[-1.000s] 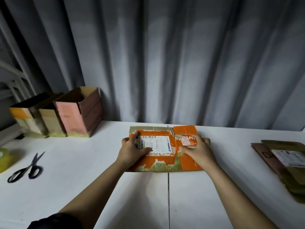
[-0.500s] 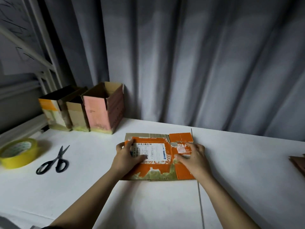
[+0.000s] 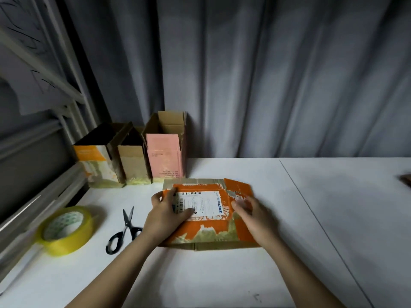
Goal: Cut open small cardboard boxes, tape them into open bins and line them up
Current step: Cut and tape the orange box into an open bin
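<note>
A flattened orange cardboard box (image 3: 206, 232) with a white shipping label lies on the white table (image 3: 222, 274). My left hand (image 3: 165, 215) rests on its left end, with the thumb across the label and the fingers spread toward the left edge. Over on the orange flap at the right end, my right hand (image 3: 253, 218) presses down with its fingers pointing left. Three open bins stand in a row at the back left: an orange-and-white bin (image 3: 95, 167), a brown bin (image 3: 133, 165) and a pink bin (image 3: 165, 158).
Black scissors (image 3: 125, 230) lie just left of my left forearm. A roll of yellow tape (image 3: 66, 230) sits further left near a metal rack (image 3: 40, 196). A grey curtain (image 3: 266, 85) hangs behind the table. A brown object (image 3: 405, 180) shows at the right edge.
Both hands have slid the orange box left across the table seam, toward the bins. The view has swung left, bringing in the tape roll and losing the flat boxes at right.
</note>
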